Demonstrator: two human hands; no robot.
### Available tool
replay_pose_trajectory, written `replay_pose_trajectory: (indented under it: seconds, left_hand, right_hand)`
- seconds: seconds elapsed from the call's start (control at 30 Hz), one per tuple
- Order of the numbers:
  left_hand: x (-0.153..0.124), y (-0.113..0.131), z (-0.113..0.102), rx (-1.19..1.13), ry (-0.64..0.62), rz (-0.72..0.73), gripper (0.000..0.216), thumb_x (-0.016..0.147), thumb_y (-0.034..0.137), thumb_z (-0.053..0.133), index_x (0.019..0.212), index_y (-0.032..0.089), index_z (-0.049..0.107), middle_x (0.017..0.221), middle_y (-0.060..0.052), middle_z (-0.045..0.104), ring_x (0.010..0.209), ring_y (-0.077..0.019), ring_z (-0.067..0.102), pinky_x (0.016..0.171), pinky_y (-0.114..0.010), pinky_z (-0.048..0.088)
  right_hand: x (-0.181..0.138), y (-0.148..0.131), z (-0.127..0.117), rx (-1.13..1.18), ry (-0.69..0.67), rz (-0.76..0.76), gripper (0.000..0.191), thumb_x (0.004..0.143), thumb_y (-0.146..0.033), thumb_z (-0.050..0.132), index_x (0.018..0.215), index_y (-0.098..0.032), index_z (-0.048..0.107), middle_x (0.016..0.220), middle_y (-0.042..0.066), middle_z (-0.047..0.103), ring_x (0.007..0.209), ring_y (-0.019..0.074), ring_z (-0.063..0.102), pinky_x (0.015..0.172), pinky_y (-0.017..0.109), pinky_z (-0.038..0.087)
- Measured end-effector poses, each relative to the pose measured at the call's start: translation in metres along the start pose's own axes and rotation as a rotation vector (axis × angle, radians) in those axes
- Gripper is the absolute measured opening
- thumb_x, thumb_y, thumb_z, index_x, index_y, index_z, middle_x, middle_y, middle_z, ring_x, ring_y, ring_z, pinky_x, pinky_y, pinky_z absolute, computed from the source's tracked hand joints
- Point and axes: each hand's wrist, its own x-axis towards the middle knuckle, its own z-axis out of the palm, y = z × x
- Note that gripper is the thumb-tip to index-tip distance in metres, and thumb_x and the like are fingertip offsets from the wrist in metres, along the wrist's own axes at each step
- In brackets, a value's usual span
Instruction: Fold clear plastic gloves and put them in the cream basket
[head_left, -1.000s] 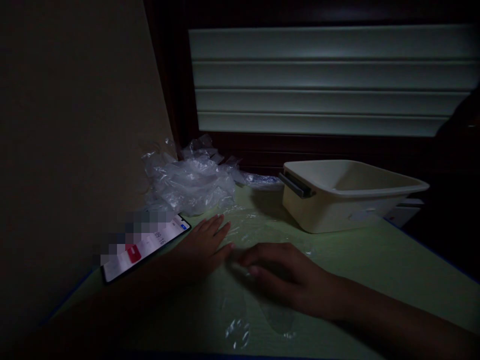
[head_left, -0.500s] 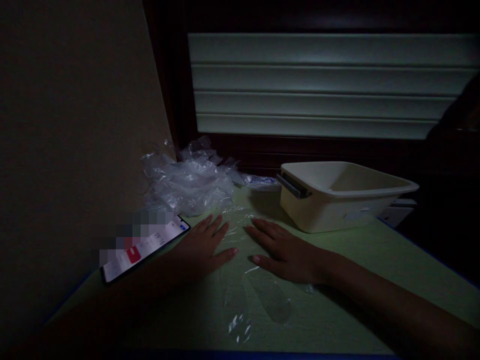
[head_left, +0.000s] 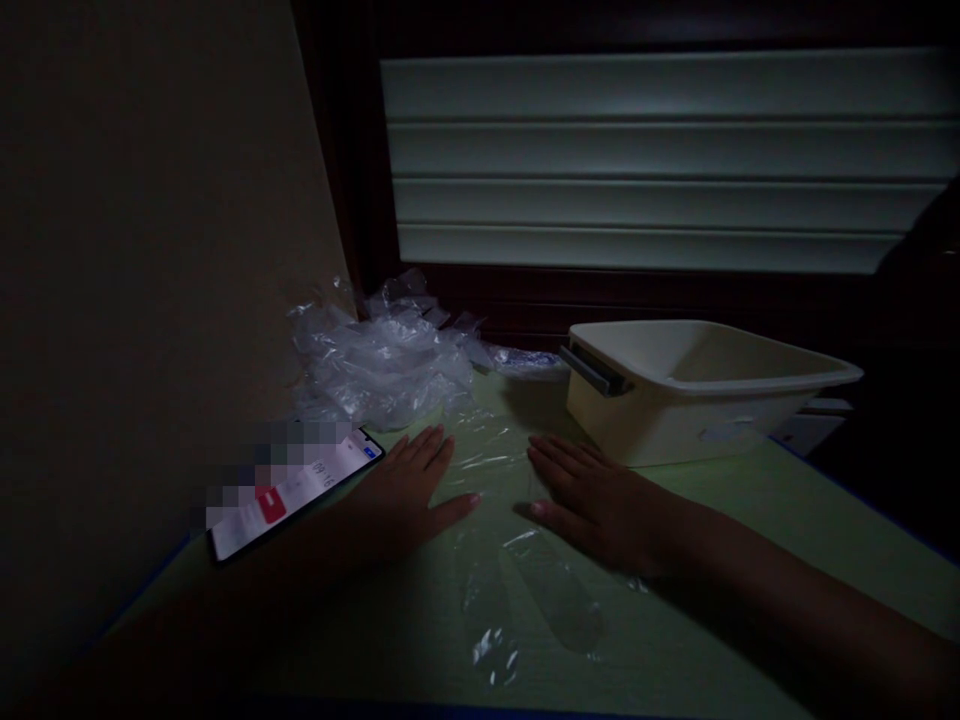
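Thin clear plastic, shaped like a disposable glove (head_left: 555, 598) with long finger-like lobes, lies spread on the green tabletop (head_left: 675, 640). My left hand (head_left: 409, 495) rests palm down at its left side, fingers stretched out. On the opposite side my right hand (head_left: 592, 500) is also flat and palm down, its fingertips at the plastic's edge. Neither hand grasps anything. The lobes point toward me, and glints mark wrinkles between the hands. The plastic's exact outline is hard to make out in the dim light.
A heap of crumpled clear plastic (head_left: 382, 365) sits at the back left. Beside my left forearm lies a lit phone (head_left: 300, 495). A cream bin (head_left: 675, 420) with a dark handle stands back right, near my right hand. A wall and a slatted panel (head_left: 600, 150) border the table.
My right hand has slid slightly to the right, widening the gap between my hands. My left hand stays nearly in place. The whole view has shifted a little.
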Motion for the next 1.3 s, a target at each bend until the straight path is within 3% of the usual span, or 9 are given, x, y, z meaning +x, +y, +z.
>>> replay_pose_trajectory:
  seconds: [0.2,0.37,0.5,0.67,0.8,0.97,1.13,1.3]
  left_hand:
    - [-0.001,-0.001,0.000,0.040,0.107,0.027,0.071,0.087,0.057,0.031,0.135,0.004,0.030,0.145,-0.019,0.019,0.134,-0.0291,0.014,0.107,-0.046,0.018]
    - [-0.003,-0.008,-0.006,0.036,0.269,0.177,0.055,0.086,0.045,0.045,0.129,0.010,0.042,0.142,-0.015,0.031,0.132,-0.0252,0.024,0.106,-0.039,0.026]
    - [-0.007,-0.015,-0.004,0.006,0.211,0.307,0.046,0.087,0.043,0.045,0.125,0.016,0.046,0.137,-0.012,0.040,0.125,-0.0219,0.037,0.101,-0.035,0.034]
    - [-0.008,-0.017,0.000,-0.036,0.157,0.316,0.046,0.089,0.043,0.043,0.128,0.018,0.043,0.137,-0.011,0.040,0.125,-0.0222,0.037,0.101,-0.037,0.034]
    - [-0.007,-0.014,-0.004,-0.063,0.222,0.359,0.047,0.086,0.039,0.051,0.126,0.015,0.044,0.138,-0.015,0.037,0.125,-0.0260,0.036,0.100,-0.041,0.035]
    - [-0.008,-0.011,-0.011,-0.238,0.349,0.494,0.024,0.082,0.023,0.058,0.104,0.015,0.057,0.115,-0.011,0.055,0.106,-0.0207,0.051,0.088,-0.032,0.044]
    - [-0.010,-0.008,-0.011,-0.321,0.290,0.579,0.009,0.081,0.017,0.057,0.089,0.015,0.060,0.097,-0.007,0.060,0.089,-0.0172,0.055,0.078,-0.028,0.045]
    - [-0.009,-0.006,-0.012,-0.348,0.237,0.566,0.007,0.081,0.015,0.056,0.085,0.014,0.061,0.091,-0.006,0.060,0.086,-0.0163,0.055,0.076,-0.026,0.044]
  right_hand:
    - [0.004,-0.012,-0.009,-0.018,0.193,-0.079,0.061,0.091,-0.044,0.034,0.135,-0.003,0.034,0.141,0.022,0.030,0.130,0.0299,0.028,0.103,0.047,0.030]
    - [0.003,-0.024,-0.013,0.075,0.111,-0.211,0.053,0.092,-0.035,0.035,0.135,-0.005,0.036,0.139,0.020,0.035,0.127,0.0259,0.035,0.102,0.042,0.033]
    - [0.001,-0.024,-0.011,0.102,0.026,-0.234,0.052,0.091,-0.035,0.038,0.132,-0.004,0.039,0.136,0.021,0.040,0.124,0.0268,0.039,0.102,0.041,0.034]
    - [0.001,-0.018,-0.012,0.113,0.009,-0.242,0.046,0.090,-0.036,0.041,0.123,-0.007,0.050,0.129,0.020,0.048,0.117,0.0278,0.047,0.097,0.040,0.039]
    - [0.002,-0.016,-0.012,0.107,0.053,-0.257,0.042,0.087,-0.031,0.046,0.120,-0.007,0.052,0.123,0.021,0.052,0.113,0.0278,0.050,0.094,0.041,0.040]
    - [0.001,-0.023,-0.021,0.173,0.134,-0.343,0.040,0.079,-0.016,0.050,0.118,-0.010,0.053,0.115,0.015,0.056,0.106,0.0232,0.050,0.092,0.036,0.040]
    - [-0.005,-0.037,-0.030,0.272,0.069,-0.417,0.024,0.079,-0.014,0.050,0.100,-0.013,0.061,0.090,0.009,0.061,0.083,0.0182,0.055,0.077,0.030,0.043]
    - [-0.007,-0.039,-0.025,0.291,-0.011,-0.499,0.016,0.082,-0.012,0.050,0.092,-0.015,0.062,0.088,0.005,0.062,0.084,0.0157,0.054,0.078,0.027,0.039]
